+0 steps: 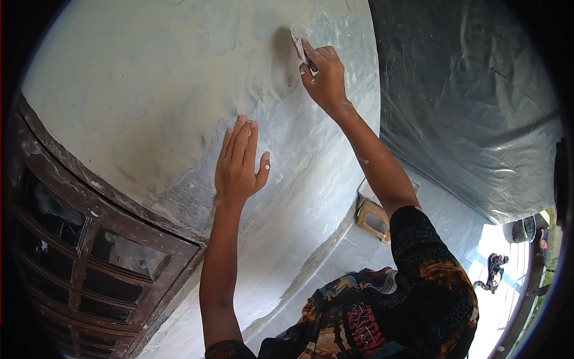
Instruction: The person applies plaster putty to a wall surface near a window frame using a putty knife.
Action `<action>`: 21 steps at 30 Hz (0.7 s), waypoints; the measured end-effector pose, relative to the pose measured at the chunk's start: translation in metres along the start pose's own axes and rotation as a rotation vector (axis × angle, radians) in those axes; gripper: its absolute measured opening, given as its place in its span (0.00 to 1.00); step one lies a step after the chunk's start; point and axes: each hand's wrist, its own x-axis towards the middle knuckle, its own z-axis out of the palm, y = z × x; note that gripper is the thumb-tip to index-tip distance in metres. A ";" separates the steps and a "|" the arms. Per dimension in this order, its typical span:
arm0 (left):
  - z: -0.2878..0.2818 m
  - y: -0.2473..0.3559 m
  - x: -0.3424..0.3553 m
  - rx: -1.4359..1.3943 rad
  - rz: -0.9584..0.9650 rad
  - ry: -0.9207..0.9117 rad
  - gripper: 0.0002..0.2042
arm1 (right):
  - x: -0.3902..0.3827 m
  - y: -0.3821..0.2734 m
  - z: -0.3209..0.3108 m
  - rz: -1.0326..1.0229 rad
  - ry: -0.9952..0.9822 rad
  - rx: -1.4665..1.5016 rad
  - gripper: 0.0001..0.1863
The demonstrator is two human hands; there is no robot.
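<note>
A wall (173,72) with patchy cream and grey plaster fills the upper left and middle of the head view. My right hand (324,75) is raised at the top, closed around a putty knife (298,46) whose plaster-smeared blade is at the wall. Whether the blade's edge touches the surface I cannot tell. Lower and to the left, my left hand (239,161) lies flat against a grey patch, fingers stretched upward and thumb out to the side. It holds nothing. White plaster specks dot both hands and my right forearm.
At the lower left is a brown wooden frame with glass panes (128,251). A dark plastic sheet (460,102) hangs on the right. A tan stool (373,221) stands on grey floor tiles by the wall's foot. Farther right are a bucket (523,230) and a dark crumpled item (493,273).
</note>
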 end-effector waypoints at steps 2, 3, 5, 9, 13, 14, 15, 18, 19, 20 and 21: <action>0.001 0.002 0.002 -0.015 0.000 0.012 0.26 | 0.005 0.016 0.012 -0.055 -0.003 -0.054 0.29; 0.002 0.002 0.002 -0.019 -0.003 0.012 0.26 | 0.000 0.022 0.021 -0.108 -0.008 -0.101 0.29; 0.001 0.000 0.001 -0.022 -0.007 0.014 0.26 | -0.038 0.013 0.031 -0.079 -0.074 -0.060 0.32; -0.004 0.000 0.000 -0.018 -0.010 -0.004 0.26 | -0.098 -0.022 0.018 -0.059 -0.158 0.161 0.35; -0.001 0.002 0.002 -0.023 0.002 0.009 0.26 | -0.036 -0.012 0.003 -0.010 0.019 0.116 0.32; 0.000 0.001 0.002 -0.023 0.004 0.008 0.26 | -0.016 -0.005 0.006 -0.054 0.105 0.051 0.32; 0.001 0.001 0.001 -0.025 0.000 0.012 0.26 | -0.004 0.002 0.011 -0.070 0.092 0.016 0.32; 0.000 0.000 0.000 -0.027 -0.008 0.016 0.26 | -0.014 0.004 0.024 -0.112 0.022 -0.026 0.32; 0.000 0.000 -0.001 -0.029 -0.011 0.016 0.25 | -0.029 0.001 0.031 -0.139 -0.033 -0.034 0.31; -0.001 -0.001 -0.001 -0.026 -0.014 0.014 0.25 | -0.051 -0.002 0.033 -0.152 -0.082 -0.049 0.33; 0.001 0.000 0.000 -0.031 -0.010 0.021 0.25 | -0.075 -0.008 0.033 -0.117 -0.125 -0.032 0.34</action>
